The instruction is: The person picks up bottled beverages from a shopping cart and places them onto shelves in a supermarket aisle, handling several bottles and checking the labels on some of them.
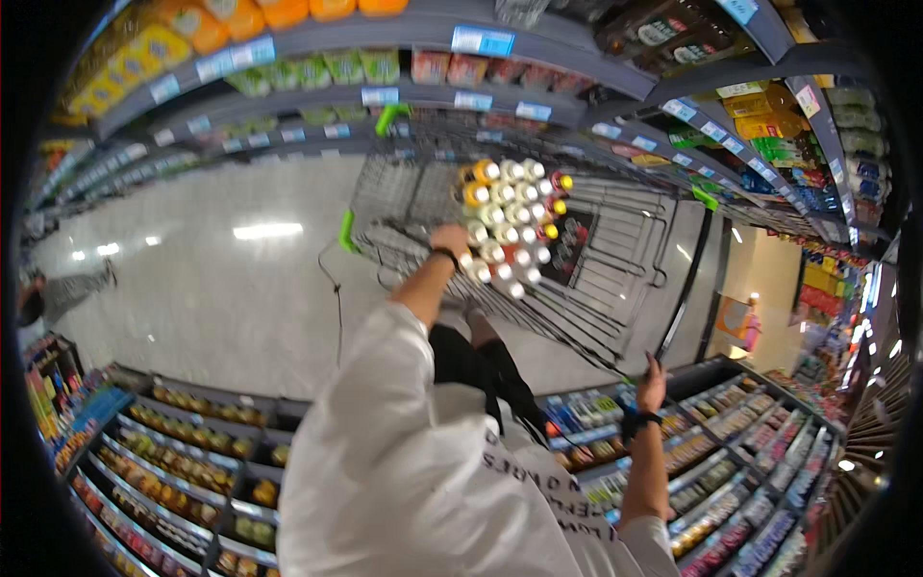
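Note:
A wire shopping cart (615, 274) with green corner pieces stands in front of me. Packed closely inside it is a group of bottles (505, 216), mostly with white caps, some orange and a few with yellow caps on the right side. My left hand (449, 238), a dark band on its wrist, reaches over the cart's near side to the left edge of the bottles; its fingers are blurred and partly hidden. At the near end of the cart's dark handle bar (685, 298), my right hand (652, 387) is closed around the bar. A dark band circles that wrist too.
Shelves of drinks (356, 67) with price tags run along the far side and curve down the right. Low shelves of jars and packets (183, 447) stand behind me on both sides. The pale shiny floor (221, 279) stretches left, where another person (34, 298) stands.

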The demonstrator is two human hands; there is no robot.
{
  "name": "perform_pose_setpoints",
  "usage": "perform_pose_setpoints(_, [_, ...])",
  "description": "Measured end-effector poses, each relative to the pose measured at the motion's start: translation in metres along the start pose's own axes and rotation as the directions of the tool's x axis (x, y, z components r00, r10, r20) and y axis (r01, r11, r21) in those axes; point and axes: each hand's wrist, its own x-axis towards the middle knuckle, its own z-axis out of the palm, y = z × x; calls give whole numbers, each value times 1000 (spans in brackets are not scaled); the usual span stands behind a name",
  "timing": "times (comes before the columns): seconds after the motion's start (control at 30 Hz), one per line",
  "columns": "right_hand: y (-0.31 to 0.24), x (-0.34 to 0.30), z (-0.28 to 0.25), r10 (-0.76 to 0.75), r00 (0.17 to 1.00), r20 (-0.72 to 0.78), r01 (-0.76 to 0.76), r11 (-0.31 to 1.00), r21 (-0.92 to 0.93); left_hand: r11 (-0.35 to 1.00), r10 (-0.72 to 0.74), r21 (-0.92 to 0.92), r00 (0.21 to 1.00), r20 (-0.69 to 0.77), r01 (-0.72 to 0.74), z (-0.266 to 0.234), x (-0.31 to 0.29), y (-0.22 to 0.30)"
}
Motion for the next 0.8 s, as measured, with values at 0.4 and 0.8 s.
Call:
perform_pose_setpoints(0.4, [96,87,-26,-15,1000,-12,15,1000,-26,933,-17,-327,894,-448,-147,-99,-68,55])
perform_pose_setpoints(0.8, [-144,164,-178,-640,754,-148,561,510,652,821,-232,-420,447,-864,-387,-268,-242,187])
